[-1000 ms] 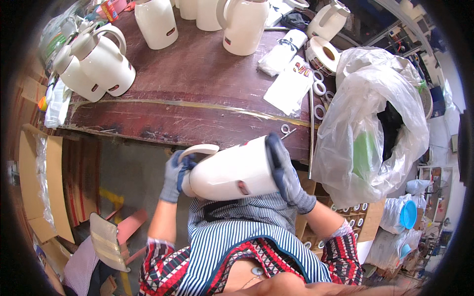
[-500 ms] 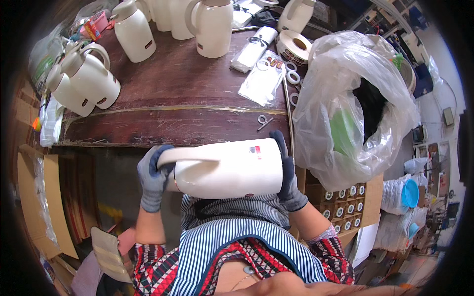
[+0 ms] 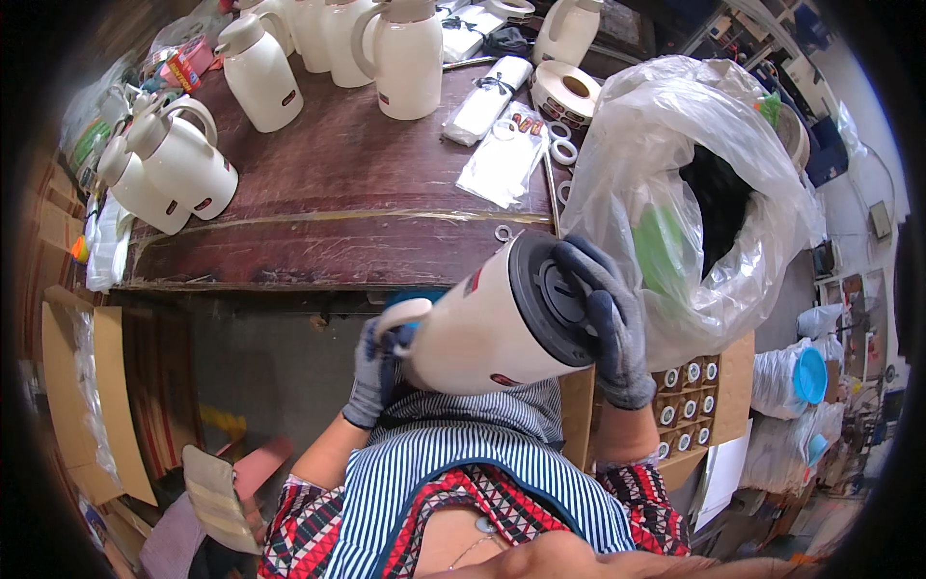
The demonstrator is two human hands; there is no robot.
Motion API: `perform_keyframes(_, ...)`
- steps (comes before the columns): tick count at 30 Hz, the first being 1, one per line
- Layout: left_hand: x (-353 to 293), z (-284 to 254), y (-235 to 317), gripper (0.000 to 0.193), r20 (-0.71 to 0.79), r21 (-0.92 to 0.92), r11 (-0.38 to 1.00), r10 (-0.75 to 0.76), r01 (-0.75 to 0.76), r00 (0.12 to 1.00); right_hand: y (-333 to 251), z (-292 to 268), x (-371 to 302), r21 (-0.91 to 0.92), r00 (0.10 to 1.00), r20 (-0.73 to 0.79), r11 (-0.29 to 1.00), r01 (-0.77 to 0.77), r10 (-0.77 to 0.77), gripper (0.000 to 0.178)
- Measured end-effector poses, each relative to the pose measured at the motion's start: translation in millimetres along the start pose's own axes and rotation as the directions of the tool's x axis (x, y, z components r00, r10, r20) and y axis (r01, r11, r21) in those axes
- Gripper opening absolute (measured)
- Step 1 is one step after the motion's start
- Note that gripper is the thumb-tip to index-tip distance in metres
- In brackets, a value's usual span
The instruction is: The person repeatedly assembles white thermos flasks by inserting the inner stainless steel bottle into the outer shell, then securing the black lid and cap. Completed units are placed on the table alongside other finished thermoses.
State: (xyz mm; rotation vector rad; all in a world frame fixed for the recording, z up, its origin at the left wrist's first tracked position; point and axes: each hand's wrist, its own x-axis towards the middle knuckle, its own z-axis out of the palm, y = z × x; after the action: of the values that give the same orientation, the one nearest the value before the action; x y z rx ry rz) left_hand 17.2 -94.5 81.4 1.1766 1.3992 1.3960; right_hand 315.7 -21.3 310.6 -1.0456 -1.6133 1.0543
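1. Landmark: the dark red table (image 3: 318,198). All places below taken from it.
2. White jug (image 3: 473,338): off the table, held just on the person's side of its near edge. Tilted well over; handle end toward the left, black base (image 3: 545,299) toward the right and facing partly up.
3. Left hand (image 3: 369,381), in a grey and blue glove: below the table's near edge, closed around the jug's handle end. Some fingers hidden behind the handle.
4. Right hand (image 3: 615,328), gloved alike: just beyond the table's near right corner. Fingers bent and apart, touching the base; cannot tell whether they grip or only steady it.
5. On the table, left end: a pair of white jugs (image 3: 198,174), side by side. Far side: more of the same, handles showing on several.
6. On the table, right part: label roll (image 3: 563,92), white rings (image 3: 563,151), flat clear packet (image 3: 500,176).
7. At the table's right edge: large translucent bag (image 3: 627,154), mouth open, something green showing through.
8. Below the table's right end: divided carton (image 3: 730,400), round-topped pieces in its cells.
9. Left of and below the table: open carton (image 3: 66,396).
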Motion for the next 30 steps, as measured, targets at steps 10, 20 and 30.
perform_keyframes(10,56,16,137,0.063,0.320,-0.256,0.806,0.591,-0.533,0.741,14,18,47,0.196,0.924,0.255,0.921,-0.337,0.284,0.042)
perform_keyframes(20,70,7,119,0.036,0.210,-0.308,0.865,0.467,-0.396,0.859,189,22,15,-0.881,0.902,0.431,0.224,0.418,0.013,0.045)
perform_keyframes(30,69,44,114,0.045,0.271,-0.426,0.826,0.505,-0.368,0.820,-49,2,65,-0.538,0.911,0.396,0.833,0.127,0.117,0.019)
